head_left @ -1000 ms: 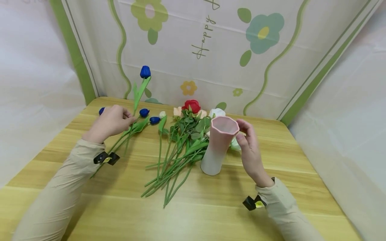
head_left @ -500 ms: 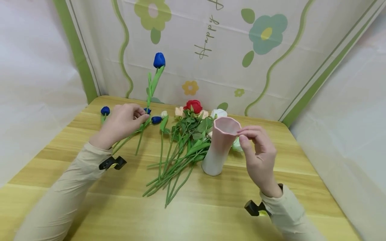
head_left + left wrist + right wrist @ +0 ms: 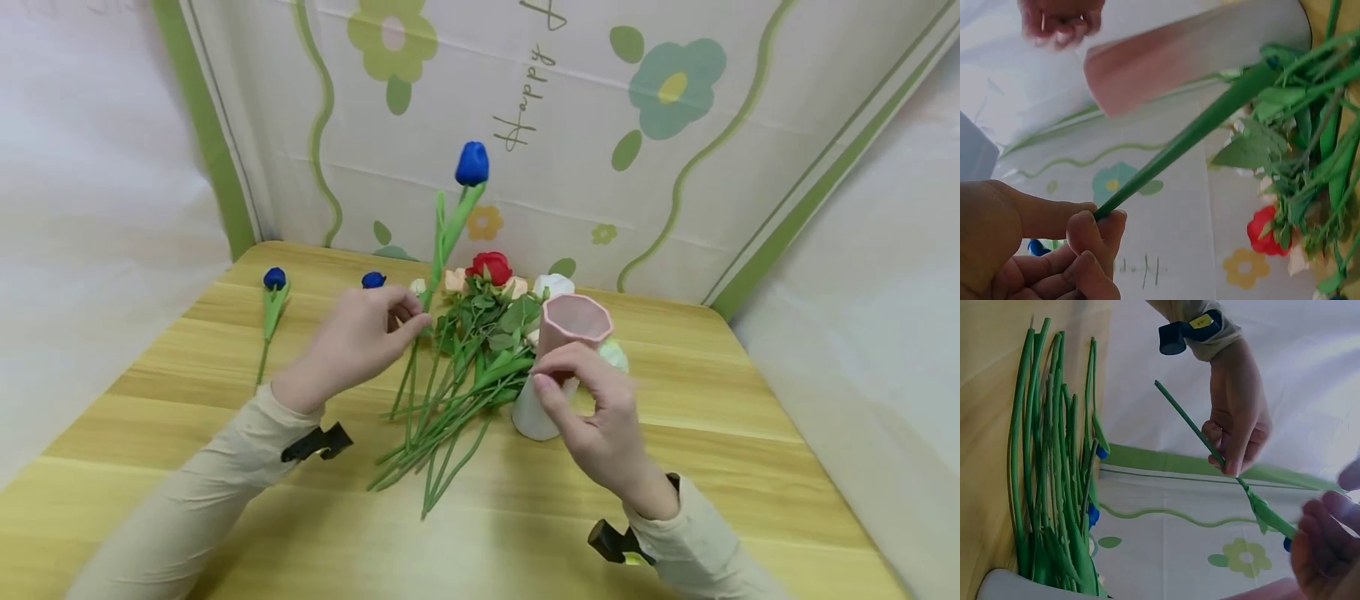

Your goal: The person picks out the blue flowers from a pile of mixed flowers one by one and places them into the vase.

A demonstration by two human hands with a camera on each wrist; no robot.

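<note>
My left hand (image 3: 352, 346) pinches the green stem of a blue tulip (image 3: 472, 164) between thumb and fingers. The tulip stands nearly upright above the other flowers, and in the right wrist view its stem (image 3: 1188, 420) slants free below the hand. In front of a pink-and-white vase (image 3: 534, 417) hovers my right hand (image 3: 596, 417), its fingers loosely bent and nothing held. The vase stands upright, its wide mouth facing up with no stems in it. Its middle is partly hidden behind that hand.
A heap of green stems (image 3: 420, 454) lies left of the vase. A red rose (image 3: 489, 268), pale peach roses (image 3: 455, 280) and a white flower (image 3: 553, 286) lie at its far end. Another blue tulip (image 3: 274, 279) lies at the left, and a blue bloom (image 3: 372, 280) shows behind my left hand.
My left hand has lifted the blue tulip and carried it rightward, away from the other blue tulips. My right hand has left the vase's rim and come lower, in front of the vase.
</note>
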